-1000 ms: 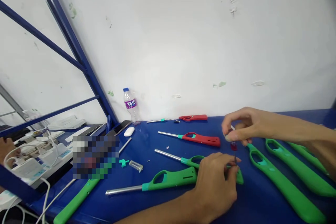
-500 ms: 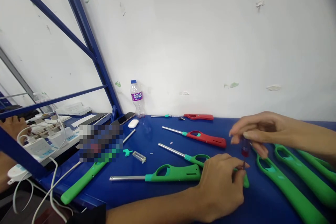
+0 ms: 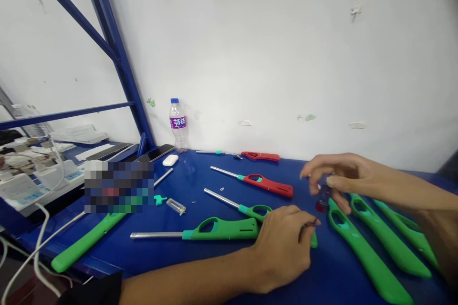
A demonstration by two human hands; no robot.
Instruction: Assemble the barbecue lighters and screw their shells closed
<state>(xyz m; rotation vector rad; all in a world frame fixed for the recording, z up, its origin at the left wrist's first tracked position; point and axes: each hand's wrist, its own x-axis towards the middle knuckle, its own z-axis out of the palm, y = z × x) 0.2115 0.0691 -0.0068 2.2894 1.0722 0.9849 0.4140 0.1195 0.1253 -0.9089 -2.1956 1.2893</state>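
Head view, right fingers (image 3: 338,183) pinched, holding tube (image 3: 323,195)

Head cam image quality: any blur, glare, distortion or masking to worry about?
Head view: right hand and its small tube look soft, probably motion blur; wide-angle stretch seems likely toward the edges; upper right corner is dark; faint reflections on the blue table near the bottle; pixelated patch hides detail at left; wall bright, its marks readable.

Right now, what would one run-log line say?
left hand: pinching small dark part | right hand: holding red-ended piece | beside left hand: green gas lighter | upright: plastic bottle
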